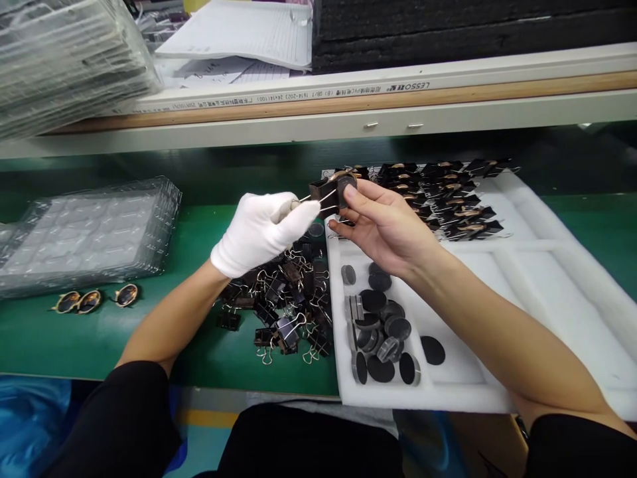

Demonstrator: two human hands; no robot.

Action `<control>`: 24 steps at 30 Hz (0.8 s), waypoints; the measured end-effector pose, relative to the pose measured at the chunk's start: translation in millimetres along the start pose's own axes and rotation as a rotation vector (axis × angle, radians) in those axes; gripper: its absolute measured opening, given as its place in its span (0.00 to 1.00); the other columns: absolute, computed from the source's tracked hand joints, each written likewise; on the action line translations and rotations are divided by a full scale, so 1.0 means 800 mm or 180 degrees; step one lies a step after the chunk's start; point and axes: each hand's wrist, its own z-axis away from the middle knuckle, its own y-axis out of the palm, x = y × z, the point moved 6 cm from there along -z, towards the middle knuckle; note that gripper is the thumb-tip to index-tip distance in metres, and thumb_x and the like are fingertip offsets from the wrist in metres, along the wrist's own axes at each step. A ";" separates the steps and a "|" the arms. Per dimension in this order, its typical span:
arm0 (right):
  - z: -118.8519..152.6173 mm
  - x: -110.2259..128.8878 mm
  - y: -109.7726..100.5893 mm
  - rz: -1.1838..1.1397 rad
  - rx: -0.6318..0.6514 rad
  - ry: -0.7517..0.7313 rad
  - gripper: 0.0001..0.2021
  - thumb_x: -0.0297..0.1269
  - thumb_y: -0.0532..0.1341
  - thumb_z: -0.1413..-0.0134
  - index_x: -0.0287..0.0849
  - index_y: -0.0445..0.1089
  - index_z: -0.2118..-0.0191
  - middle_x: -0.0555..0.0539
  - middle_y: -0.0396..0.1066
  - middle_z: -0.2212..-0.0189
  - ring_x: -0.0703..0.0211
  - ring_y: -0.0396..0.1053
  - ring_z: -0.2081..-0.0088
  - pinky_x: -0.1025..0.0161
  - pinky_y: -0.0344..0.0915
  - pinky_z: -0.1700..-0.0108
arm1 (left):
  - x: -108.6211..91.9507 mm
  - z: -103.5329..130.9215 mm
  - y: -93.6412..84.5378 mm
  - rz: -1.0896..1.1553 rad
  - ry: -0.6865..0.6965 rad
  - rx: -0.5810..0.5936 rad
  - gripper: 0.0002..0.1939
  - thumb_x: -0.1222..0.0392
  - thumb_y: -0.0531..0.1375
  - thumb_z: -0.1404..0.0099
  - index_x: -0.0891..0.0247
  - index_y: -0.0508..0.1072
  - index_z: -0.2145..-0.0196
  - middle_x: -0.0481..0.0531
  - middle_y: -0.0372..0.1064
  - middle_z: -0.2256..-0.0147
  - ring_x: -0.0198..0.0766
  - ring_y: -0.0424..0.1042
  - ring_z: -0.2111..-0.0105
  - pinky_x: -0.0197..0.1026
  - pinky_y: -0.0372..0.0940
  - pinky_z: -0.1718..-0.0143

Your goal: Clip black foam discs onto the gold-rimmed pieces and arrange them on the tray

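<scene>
My left hand [261, 229], in a white glove, pinches the wire handles of a black binder clip [323, 199]. The clip sits against a round black disc [346, 187] with a thin gold-coloured rim along its top. My bare right hand [385, 222] grips that disc between thumb and fingers. Whether the clip's jaws are fully around the disc, I cannot tell. Below my left hand lies a heap of loose binder clips [279, 299]. Several black-faced round discs with clear edges [385, 325] rest in the white foam tray [497, 405] beneath my right forearm.
Rows of clipped pieces [448, 199] stand at the tray's far end. Stacked clear plastic trays [94, 232] and gold-rimmed round lenses [89, 301] lie on the green table [189, 332] at left. A shelf edge [298, 123] crosses behind, carrying papers [239, 33] and black foam [472, 33].
</scene>
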 end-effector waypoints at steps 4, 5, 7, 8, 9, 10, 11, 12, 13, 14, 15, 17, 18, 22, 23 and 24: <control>-0.005 0.005 -0.011 -0.0241 -0.0140 -0.0107 0.14 0.48 0.78 0.51 0.52 0.80 0.60 0.51 0.81 0.52 0.51 0.75 0.45 0.53 0.75 0.45 | 0.003 0.001 0.000 -0.0395 0.0120 0.0718 0.30 0.39 0.47 0.22 0.61 0.76 0.70 0.47 0.70 0.79 0.33 0.66 0.79 0.39 0.58 0.73; -0.007 0.007 -0.014 -0.0264 -0.0184 -0.0167 0.15 0.49 0.77 0.50 0.53 0.79 0.60 0.51 0.81 0.51 0.51 0.75 0.44 0.53 0.75 0.46 | 0.006 0.001 0.001 -0.0741 0.0129 0.0864 0.30 0.37 0.48 0.23 0.60 0.77 0.69 0.47 0.70 0.79 0.34 0.66 0.79 0.40 0.57 0.73; -0.010 0.008 -0.020 -0.0173 -0.0249 -0.0268 0.16 0.55 0.74 0.47 0.53 0.78 0.58 0.50 0.79 0.50 0.49 0.74 0.43 0.52 0.76 0.48 | 0.014 0.004 0.007 -0.1454 0.0171 0.1171 0.27 0.35 0.54 0.26 0.59 0.79 0.66 0.47 0.70 0.78 0.35 0.66 0.78 0.39 0.53 0.73; -0.012 0.007 -0.023 -0.0062 -0.0265 -0.0290 0.18 0.58 0.72 0.46 0.53 0.78 0.57 0.50 0.79 0.50 0.48 0.74 0.43 0.53 0.76 0.49 | 0.017 0.006 0.014 -0.1675 0.0243 0.1389 0.24 0.35 0.58 0.28 0.57 0.80 0.62 0.47 0.72 0.76 0.36 0.67 0.77 0.39 0.52 0.73; -0.013 0.006 -0.024 0.0074 -0.0269 -0.0302 0.19 0.61 0.70 0.44 0.53 0.78 0.56 0.49 0.79 0.50 0.48 0.75 0.44 0.53 0.77 0.50 | 0.020 0.009 0.022 -0.1764 0.0349 0.1646 0.21 0.36 0.60 0.29 0.55 0.81 0.58 0.47 0.75 0.73 0.37 0.69 0.75 0.39 0.52 0.72; -0.014 0.005 -0.026 0.0210 -0.0258 -0.0302 0.21 0.63 0.68 0.42 0.53 0.77 0.55 0.49 0.78 0.51 0.47 0.75 0.44 0.53 0.77 0.51 | 0.022 0.013 0.031 -0.1741 0.0473 0.1935 0.18 0.39 0.61 0.29 0.53 0.81 0.55 0.47 0.76 0.70 0.38 0.70 0.73 0.38 0.53 0.72; -0.015 0.003 -0.026 0.0329 -0.0231 -0.0291 0.22 0.64 0.66 0.41 0.53 0.77 0.54 0.48 0.78 0.52 0.48 0.75 0.45 0.53 0.77 0.52 | 0.024 0.016 0.039 -0.1644 0.0579 0.2204 0.15 0.43 0.61 0.29 0.52 0.81 0.56 0.47 0.77 0.68 0.37 0.71 0.72 0.38 0.54 0.71; -0.016 0.002 -0.026 0.0409 -0.0196 -0.0270 0.22 0.64 0.66 0.40 0.53 0.77 0.53 0.48 0.78 0.52 0.48 0.75 0.46 0.54 0.77 0.53 | 0.025 0.019 0.044 -0.1506 0.0622 0.2399 0.13 0.46 0.61 0.28 0.53 0.82 0.58 0.47 0.78 0.67 0.37 0.72 0.71 0.38 0.55 0.70; -0.016 0.001 -0.026 0.0440 -0.0165 -0.0250 0.21 0.64 0.66 0.40 0.53 0.77 0.53 0.48 0.78 0.53 0.48 0.76 0.47 0.54 0.77 0.53 | 0.026 0.019 0.045 -0.1355 0.0605 0.2497 0.12 0.48 0.61 0.28 0.54 0.82 0.62 0.46 0.77 0.68 0.36 0.72 0.71 0.37 0.56 0.69; -0.016 0.001 -0.025 0.0427 -0.0140 -0.0216 0.21 0.63 0.67 0.40 0.53 0.77 0.53 0.49 0.78 0.54 0.48 0.76 0.48 0.54 0.77 0.54 | 0.027 0.018 0.043 -0.1215 0.0546 0.2501 0.13 0.49 0.61 0.28 0.56 0.81 0.66 0.46 0.77 0.70 0.35 0.71 0.72 0.37 0.57 0.69; -0.015 0.001 -0.024 0.0383 -0.0121 -0.0165 0.20 0.61 0.68 0.41 0.52 0.78 0.55 0.48 0.79 0.55 0.49 0.76 0.49 0.54 0.77 0.55 | 0.027 0.015 0.037 -0.1091 0.0478 0.2403 0.14 0.49 0.61 0.28 0.57 0.81 0.68 0.45 0.76 0.71 0.34 0.70 0.73 0.37 0.58 0.69; -0.012 0.003 -0.020 0.0304 -0.0076 -0.0058 0.17 0.58 0.71 0.44 0.51 0.79 0.59 0.48 0.79 0.57 0.49 0.76 0.51 0.54 0.77 0.56 | 0.023 0.004 0.017 -0.0904 0.0330 0.1838 0.15 0.49 0.62 0.29 0.58 0.80 0.70 0.44 0.75 0.74 0.32 0.69 0.75 0.37 0.59 0.70; -0.010 0.004 -0.017 0.0325 -0.0021 -0.0021 0.16 0.57 0.73 0.46 0.50 0.80 0.61 0.47 0.79 0.58 0.49 0.76 0.51 0.53 0.76 0.56 | 0.021 -0.001 0.004 -0.0820 0.0245 0.1421 0.16 0.49 0.63 0.29 0.59 0.79 0.72 0.44 0.74 0.76 0.31 0.68 0.76 0.37 0.59 0.71; 0.002 0.008 0.005 0.0888 0.0598 -0.0240 0.14 0.52 0.76 0.48 0.48 0.83 0.63 0.45 0.79 0.49 0.49 0.76 0.48 0.51 0.73 0.45 | 0.020 -0.009 -0.031 -0.0056 -0.0262 -0.0136 0.19 0.48 0.64 0.30 0.61 0.74 0.75 0.47 0.73 0.79 0.30 0.67 0.81 0.37 0.60 0.77; 0.005 0.007 0.011 0.1033 0.0784 -0.0371 0.13 0.52 0.76 0.47 0.48 0.84 0.63 0.44 0.79 0.48 0.49 0.76 0.46 0.50 0.71 0.43 | 0.020 -0.008 -0.031 0.0198 -0.0356 -0.0313 0.19 0.47 0.64 0.30 0.61 0.73 0.74 0.48 0.74 0.78 0.30 0.67 0.81 0.37 0.60 0.78; 0.007 0.006 0.016 0.1131 0.0921 -0.0507 0.13 0.51 0.75 0.46 0.48 0.84 0.62 0.44 0.80 0.48 0.49 0.76 0.46 0.50 0.70 0.41 | 0.020 -0.007 -0.028 0.0418 -0.0419 -0.0412 0.19 0.47 0.64 0.30 0.61 0.73 0.74 0.49 0.74 0.78 0.30 0.67 0.82 0.36 0.60 0.79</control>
